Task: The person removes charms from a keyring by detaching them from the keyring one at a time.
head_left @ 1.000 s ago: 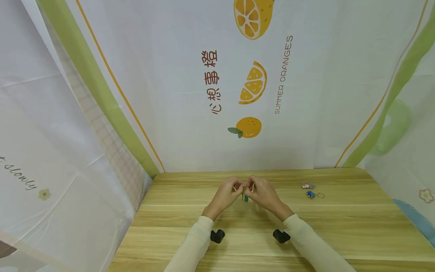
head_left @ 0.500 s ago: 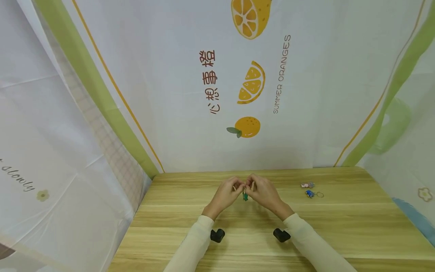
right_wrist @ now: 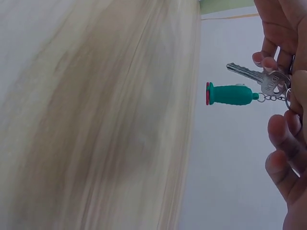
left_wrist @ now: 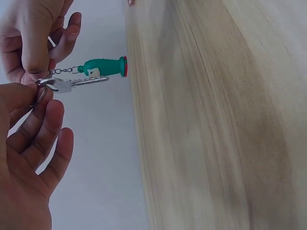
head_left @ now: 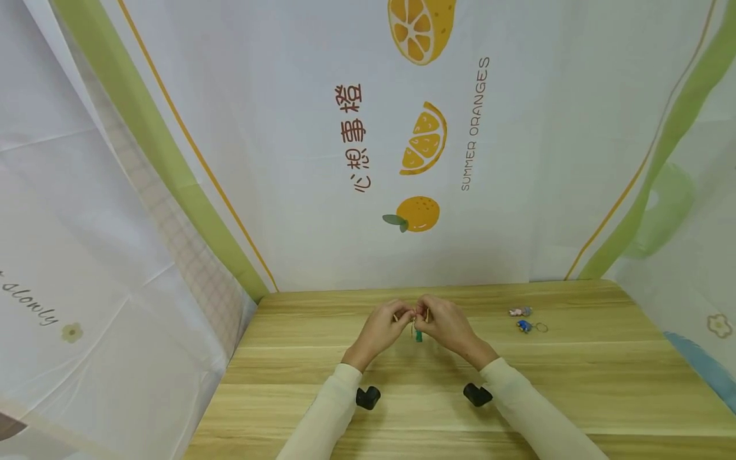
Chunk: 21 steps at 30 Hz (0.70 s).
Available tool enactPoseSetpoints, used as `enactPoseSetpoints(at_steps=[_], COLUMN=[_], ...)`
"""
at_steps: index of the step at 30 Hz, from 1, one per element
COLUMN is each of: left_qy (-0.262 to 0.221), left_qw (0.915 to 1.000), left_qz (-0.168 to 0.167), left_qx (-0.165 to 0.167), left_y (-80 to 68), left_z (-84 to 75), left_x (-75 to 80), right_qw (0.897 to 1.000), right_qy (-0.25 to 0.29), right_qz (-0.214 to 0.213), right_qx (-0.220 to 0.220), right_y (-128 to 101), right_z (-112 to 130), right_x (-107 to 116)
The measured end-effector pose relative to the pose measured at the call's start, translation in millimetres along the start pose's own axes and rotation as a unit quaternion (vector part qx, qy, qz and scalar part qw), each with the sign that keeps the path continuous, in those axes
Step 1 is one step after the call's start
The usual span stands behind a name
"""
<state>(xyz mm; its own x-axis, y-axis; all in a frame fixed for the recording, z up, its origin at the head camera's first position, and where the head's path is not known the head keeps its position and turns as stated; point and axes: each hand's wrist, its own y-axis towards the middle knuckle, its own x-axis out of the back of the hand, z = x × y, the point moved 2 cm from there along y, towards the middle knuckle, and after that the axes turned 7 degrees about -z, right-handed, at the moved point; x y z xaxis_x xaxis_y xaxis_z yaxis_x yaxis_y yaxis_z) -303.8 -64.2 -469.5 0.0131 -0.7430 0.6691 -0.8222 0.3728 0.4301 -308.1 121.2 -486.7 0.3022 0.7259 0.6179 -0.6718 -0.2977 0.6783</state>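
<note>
Close together over the back of the wooden table, my left hand (head_left: pixel 381 331) and right hand (head_left: pixel 450 327) pinch a metal key ring (left_wrist: pixel 40 99) between thumbs and fingers. A silver key (right_wrist: pixel 269 82) is at the ring, its toothed blade pointing away from the fingers. Beside the key, a small green figure charm (right_wrist: pixel 232 95) with a red base hangs from a short chain (left_wrist: pixel 64 70). Fingertips cover part of the ring in both wrist views. In the left wrist view, the left hand's other fingers are spread and loosely bent.
To the right on the table (head_left: pixel 575 383) lie a blue figure charm (head_left: pixel 524 326) with its own ring and, just behind it, a pinkish figure charm (head_left: pixel 519 312). Black wrist mounts (head_left: pixel 368 398) show at the sleeves. A white printed cloth (head_left: pixel 299 191) hangs behind the table's back edge.
Both hands stay in almost the same place and keep their pinch. The green charm swings and turns slightly below the fingers. The head view shifts a little.
</note>
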Motion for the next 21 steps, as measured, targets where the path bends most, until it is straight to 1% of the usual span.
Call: enactPoseSetpoints(at_steps=[3,6,14,18,21], left_qy=[-0.002,-0.006,-0.016,-0.02,-0.018], left_qw=[1.0,0.9999,0.9999,0.9998,0.9997], left_qz=[0.001,0.004,0.002,0.001,-0.002], left_qx=[0.007,0.015,0.002,0.009,0.017], left_y=[0.5,0.9,1.5,1.4,0.9], left_z=[0.1,0.3,-0.5,0.9,2.5], left_x=[0.5,0.4,0.1,-0.3,-0.6], right_qw=[1.0,1.0,0.996,0.996,0.997], right_qy=[0.005,0.011,0.015,0.03,0.044], right_qz=[0.005,0.007,0.009,0.012,0.019], right_qx=[0.004,0.019,0.082,0.083,0.062], right_y=[-0.6,-1.1,-0.6,-0.5,-1.5], right_z=[-0.8,-1.7,-7.7,-9.6,-9.6], right_x=[-0.1,0.0,2.5,4.0,5.0])
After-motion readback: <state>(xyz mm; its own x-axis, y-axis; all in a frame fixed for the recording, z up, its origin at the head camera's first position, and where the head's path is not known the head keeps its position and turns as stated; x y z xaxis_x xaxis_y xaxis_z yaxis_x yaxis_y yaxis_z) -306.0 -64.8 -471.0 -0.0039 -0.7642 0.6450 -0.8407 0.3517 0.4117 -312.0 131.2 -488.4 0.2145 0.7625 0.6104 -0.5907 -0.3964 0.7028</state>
